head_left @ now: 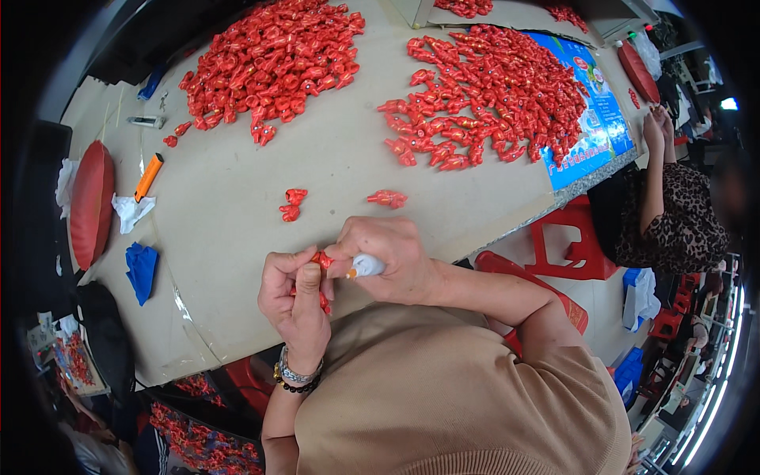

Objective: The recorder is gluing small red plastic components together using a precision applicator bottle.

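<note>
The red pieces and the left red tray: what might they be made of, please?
Red pieces: probably glossy plastic, given their bright highlights, though coated metal is possible. Left red tray: likely moulded plastic, duller, from its even colour and ribbed surface.

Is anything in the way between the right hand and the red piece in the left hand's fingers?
Nothing visible is. The right hand is already right beside the red piece that the left hand pinches. The white tube in the right hand sits to one side, and loose red pieces lie beyond.
</note>
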A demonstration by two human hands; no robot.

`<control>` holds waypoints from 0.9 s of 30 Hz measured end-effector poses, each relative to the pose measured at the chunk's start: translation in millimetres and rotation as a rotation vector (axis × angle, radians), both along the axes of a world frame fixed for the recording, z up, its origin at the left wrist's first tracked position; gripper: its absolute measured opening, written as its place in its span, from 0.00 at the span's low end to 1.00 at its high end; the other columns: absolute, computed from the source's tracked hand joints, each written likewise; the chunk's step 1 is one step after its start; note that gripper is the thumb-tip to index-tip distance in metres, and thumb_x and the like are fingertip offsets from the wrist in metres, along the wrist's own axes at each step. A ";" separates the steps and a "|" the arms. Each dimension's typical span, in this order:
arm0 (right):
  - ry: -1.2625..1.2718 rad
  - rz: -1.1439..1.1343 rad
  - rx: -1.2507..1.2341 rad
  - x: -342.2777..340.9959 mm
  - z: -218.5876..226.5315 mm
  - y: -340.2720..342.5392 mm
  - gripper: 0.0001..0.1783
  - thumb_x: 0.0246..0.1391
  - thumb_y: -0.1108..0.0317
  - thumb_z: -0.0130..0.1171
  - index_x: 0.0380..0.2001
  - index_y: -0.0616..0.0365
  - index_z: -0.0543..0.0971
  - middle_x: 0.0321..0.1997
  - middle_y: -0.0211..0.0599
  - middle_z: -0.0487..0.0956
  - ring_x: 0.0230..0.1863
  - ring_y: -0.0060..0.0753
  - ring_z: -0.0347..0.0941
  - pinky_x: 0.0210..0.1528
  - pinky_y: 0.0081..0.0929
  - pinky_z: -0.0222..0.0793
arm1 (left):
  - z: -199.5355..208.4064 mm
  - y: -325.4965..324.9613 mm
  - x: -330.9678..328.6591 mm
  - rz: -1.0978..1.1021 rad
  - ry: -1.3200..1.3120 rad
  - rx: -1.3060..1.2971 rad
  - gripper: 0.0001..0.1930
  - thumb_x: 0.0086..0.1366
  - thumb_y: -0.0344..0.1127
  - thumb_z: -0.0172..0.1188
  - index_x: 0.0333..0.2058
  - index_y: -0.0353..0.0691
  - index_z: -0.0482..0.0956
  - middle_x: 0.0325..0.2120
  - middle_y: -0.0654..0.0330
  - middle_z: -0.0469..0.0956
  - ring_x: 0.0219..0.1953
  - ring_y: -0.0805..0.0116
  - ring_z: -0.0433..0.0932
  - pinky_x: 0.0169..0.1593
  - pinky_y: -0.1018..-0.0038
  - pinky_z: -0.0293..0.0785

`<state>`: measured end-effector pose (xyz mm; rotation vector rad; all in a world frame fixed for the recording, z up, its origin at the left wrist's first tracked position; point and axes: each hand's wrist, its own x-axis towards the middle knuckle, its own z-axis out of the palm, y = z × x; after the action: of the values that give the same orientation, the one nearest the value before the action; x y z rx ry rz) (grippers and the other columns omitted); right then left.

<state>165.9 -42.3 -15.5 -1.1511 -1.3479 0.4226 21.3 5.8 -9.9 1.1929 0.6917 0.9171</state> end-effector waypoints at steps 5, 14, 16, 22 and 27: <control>0.026 -0.041 -0.091 6.6 8.9 -1.5 0.09 0.42 0.79 0.67 0.27 0.62 0.77 0.21 0.36 0.76 0.21 0.29 0.74 0.23 0.24 0.66 | 7.8 3.0 3.4 0.000 0.011 -0.014 0.08 0.68 0.33 0.52 0.39 0.34 0.72 0.20 0.64 0.71 0.15 0.83 0.63 0.17 0.85 0.55; -0.205 -0.433 -0.323 56.0 32.4 -15.7 0.08 0.45 0.71 0.67 0.26 0.61 0.76 0.20 0.38 0.74 0.20 0.34 0.71 0.22 0.28 0.64 | 33.2 15.5 -19.1 -0.133 -0.414 -0.828 0.21 0.71 0.49 0.45 0.42 0.34 0.71 0.32 0.56 0.75 0.22 0.77 0.65 0.14 0.87 0.57; -0.260 -0.478 -0.344 61.9 28.7 -18.9 0.08 0.45 0.71 0.67 0.26 0.61 0.76 0.21 0.39 0.74 0.21 0.36 0.72 0.23 0.30 0.64 | 35.8 16.9 -22.8 -0.033 -0.478 -1.074 0.23 0.69 0.52 0.47 0.42 0.32 0.71 0.37 0.52 0.73 0.30 0.73 0.65 0.14 0.87 0.59; -0.356 -0.518 -0.467 73.6 14.0 -20.3 0.08 0.46 0.72 0.65 0.30 0.60 0.77 0.25 0.40 0.76 0.26 0.43 0.75 0.27 0.35 0.67 | 29.3 16.0 -19.9 -0.121 -0.580 -1.164 0.15 0.68 0.35 0.47 0.44 0.26 0.68 0.45 0.45 0.67 0.43 0.66 0.63 0.18 0.86 0.63; -0.372 -0.548 -0.399 82.6 27.6 -18.2 0.09 0.47 0.71 0.64 0.34 0.60 0.77 0.30 0.43 0.77 0.30 0.45 0.76 0.31 0.34 0.71 | 32.5 19.0 -14.8 -0.133 -0.532 -1.152 0.12 0.66 0.28 0.46 0.45 0.27 0.67 0.45 0.45 0.68 0.40 0.68 0.65 0.17 0.86 0.62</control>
<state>248.6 -60.5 12.1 -1.9384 -1.2152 0.0738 6.5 24.8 22.5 -0.0398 0.5440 0.5162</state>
